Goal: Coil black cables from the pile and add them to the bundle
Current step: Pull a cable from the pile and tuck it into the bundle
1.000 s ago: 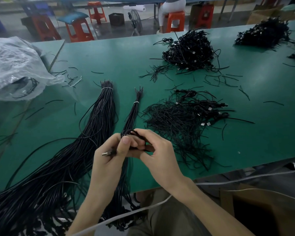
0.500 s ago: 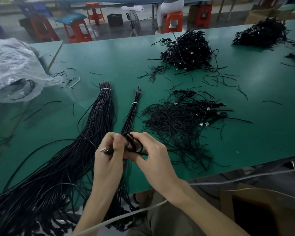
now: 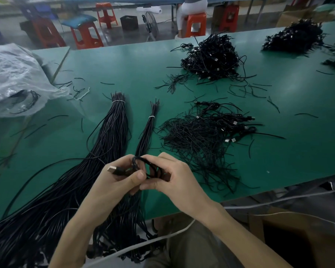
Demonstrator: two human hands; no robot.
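Cable coiled, plug pointing left

On your table, the large bundle lies left of the small bundle; the pile lies right of both.

1. Big green table, nothing fancy.
2. Crumpled clear plastic bag sits on its far-left end.
3. Orange stools and a small fan on the floor past its far edge.
4. Open cardboard box below its near edge, right side.
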